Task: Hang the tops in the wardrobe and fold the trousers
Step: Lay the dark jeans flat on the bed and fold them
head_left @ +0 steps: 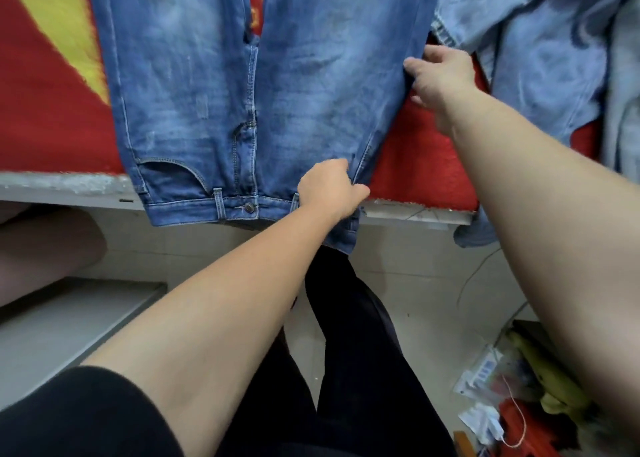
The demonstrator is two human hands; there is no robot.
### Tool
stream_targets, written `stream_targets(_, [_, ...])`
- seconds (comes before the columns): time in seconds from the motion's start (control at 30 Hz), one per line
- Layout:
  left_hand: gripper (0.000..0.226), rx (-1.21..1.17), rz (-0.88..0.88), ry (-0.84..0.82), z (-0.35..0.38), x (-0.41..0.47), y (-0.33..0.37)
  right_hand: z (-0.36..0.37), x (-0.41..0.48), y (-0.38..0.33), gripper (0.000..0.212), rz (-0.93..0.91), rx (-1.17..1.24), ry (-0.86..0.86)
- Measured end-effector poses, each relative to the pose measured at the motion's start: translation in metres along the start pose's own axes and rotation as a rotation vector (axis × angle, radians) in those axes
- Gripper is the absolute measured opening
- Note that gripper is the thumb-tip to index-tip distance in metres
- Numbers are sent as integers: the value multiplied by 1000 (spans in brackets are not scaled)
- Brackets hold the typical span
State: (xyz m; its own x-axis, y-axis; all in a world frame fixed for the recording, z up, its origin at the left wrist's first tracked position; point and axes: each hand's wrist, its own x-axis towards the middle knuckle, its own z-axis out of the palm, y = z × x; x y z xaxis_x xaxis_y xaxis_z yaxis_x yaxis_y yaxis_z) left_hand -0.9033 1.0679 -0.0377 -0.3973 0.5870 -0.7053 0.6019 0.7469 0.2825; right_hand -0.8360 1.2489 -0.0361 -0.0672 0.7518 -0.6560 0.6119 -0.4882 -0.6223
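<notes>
A pair of faded blue jeans [194, 85] lies front side up on a red and yellow blanket [45, 103], legs stretching away from me and the buttoned waistband hanging over the near edge. My left hand [329, 188] is closed on the waistband near the jeans' right pocket. My right hand [441, 77] pinches the outer seam of the right leg, higher up. A pale blue denim top [547, 51] lies crumpled to the right, partly over the blanket's edge.
The blanket covers a raised platform with a grey front edge [62, 188]. My black-trousered legs [353, 352] stand on a tiled floor. A heap of packets, yellow and red items [512, 397] sits on the floor at lower right. A low grey step [69, 318] is at left.
</notes>
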Motion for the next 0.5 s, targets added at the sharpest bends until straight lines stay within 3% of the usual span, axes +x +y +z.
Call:
stream_targets(0.07, [35,-158,-21,-102,-20,2,-11,4,-4,-11,16,23,68,-16])
stream_targets(0.13, [31,-331,-12,-180,-42,1,-26,16,-15,-31,21,13,134,-54])
stream_targets(0.3, [23,-804,-100,-317,-104,-11,-81,75,-44,-92,22,-213,79,-60])
stream_targets(0.4, [7,-1001,-140,-244,-139,-13,-125,129,-59,-131,21,-324,-4,-15])
stream_targets(0.5, [31,-1070,-172,-165,-169,-6,-179,192,-71,-159,20,-379,-56,-7])
